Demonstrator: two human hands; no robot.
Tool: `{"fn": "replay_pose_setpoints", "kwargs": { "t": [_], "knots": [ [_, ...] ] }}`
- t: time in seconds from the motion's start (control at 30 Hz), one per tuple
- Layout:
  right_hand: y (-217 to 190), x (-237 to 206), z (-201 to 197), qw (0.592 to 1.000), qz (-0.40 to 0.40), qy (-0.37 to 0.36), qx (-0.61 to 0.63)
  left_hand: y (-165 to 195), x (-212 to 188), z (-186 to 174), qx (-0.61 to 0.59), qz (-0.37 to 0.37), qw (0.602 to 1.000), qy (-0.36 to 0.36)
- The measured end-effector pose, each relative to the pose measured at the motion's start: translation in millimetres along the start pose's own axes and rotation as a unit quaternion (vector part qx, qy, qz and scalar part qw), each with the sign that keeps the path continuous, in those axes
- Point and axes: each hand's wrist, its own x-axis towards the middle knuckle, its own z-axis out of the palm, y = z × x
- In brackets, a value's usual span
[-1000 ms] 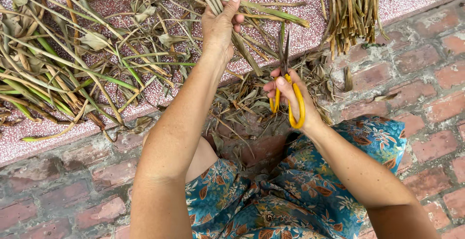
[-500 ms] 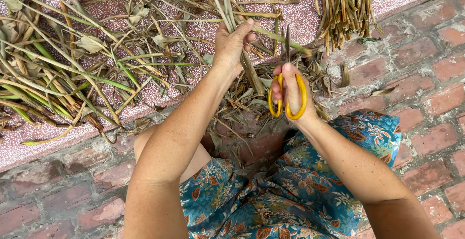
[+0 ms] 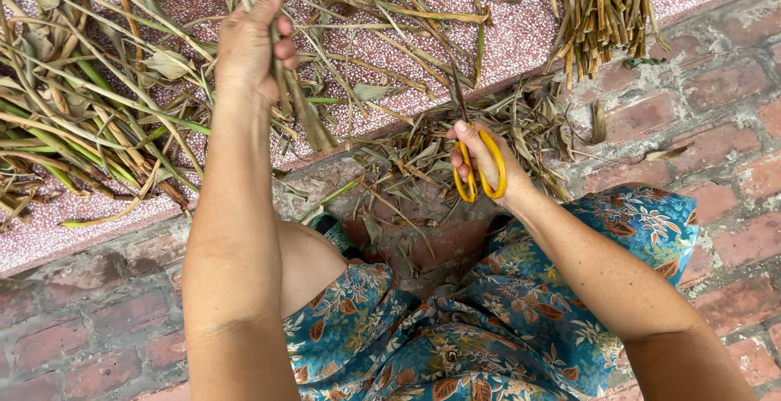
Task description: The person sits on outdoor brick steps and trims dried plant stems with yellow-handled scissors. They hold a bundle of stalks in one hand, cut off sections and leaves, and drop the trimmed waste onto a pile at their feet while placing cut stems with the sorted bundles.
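My left hand [image 3: 250, 47] is raised over the speckled pink ledge [image 3: 521, 35] and grips a few long dry plant stalks [image 3: 301, 104] that hang down from the fist. My right hand [image 3: 482, 165] holds yellow-handled scissors [image 3: 476, 153], their dark blades pointing up and away over a heap of cut leaf scraps [image 3: 423, 165]. The two hands are well apart, the scissors to the right of the held stalks and not touching them.
A loose pile of green and dry stalks [image 3: 73, 116] covers the ledge at left. A tidy bundle of trimmed stalks [image 3: 606, 10] lies at the top right. Red brick paving [image 3: 716, 108] surrounds my blue floral-patterned clothing [image 3: 455, 328].
My left hand has swung left and up with its stalks, away from the scissors. My right hand with the scissors has lowered slightly toward the scrap heap.
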Motion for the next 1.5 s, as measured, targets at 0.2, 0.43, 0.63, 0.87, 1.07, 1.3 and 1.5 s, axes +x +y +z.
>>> {"fn": "replay_pose_setpoints", "kwargs": {
  "t": [0.2,0.43,0.63,0.87,1.07,1.3,1.5],
  "knots": [
    [-10,26,4,0.997,0.03,-0.04,-0.055,45,-33,-35,0.074,0.061,0.995,-0.02],
    [-22,63,43,0.977,0.09,-0.19,-0.036,52,-57,-57,0.135,0.029,0.99,-0.021],
    [-36,76,79,0.943,0.078,-0.321,0.039,58,-73,-75,0.157,-0.002,0.986,-0.051],
    [-33,96,111,0.948,0.07,-0.302,0.071,53,-87,-86,0.191,-0.062,0.974,-0.101],
    [-11,94,115,0.951,0.091,-0.281,0.092,57,-98,-103,0.224,-0.091,0.965,-0.101],
    [-2,69,95,0.955,0.098,-0.268,0.084,60,-93,-108,0.255,-0.097,0.957,-0.097],
    [-11,55,70,0.956,0.104,-0.257,0.099,71,-97,-87,0.275,-0.08,0.953,-0.099]
  ]
}}
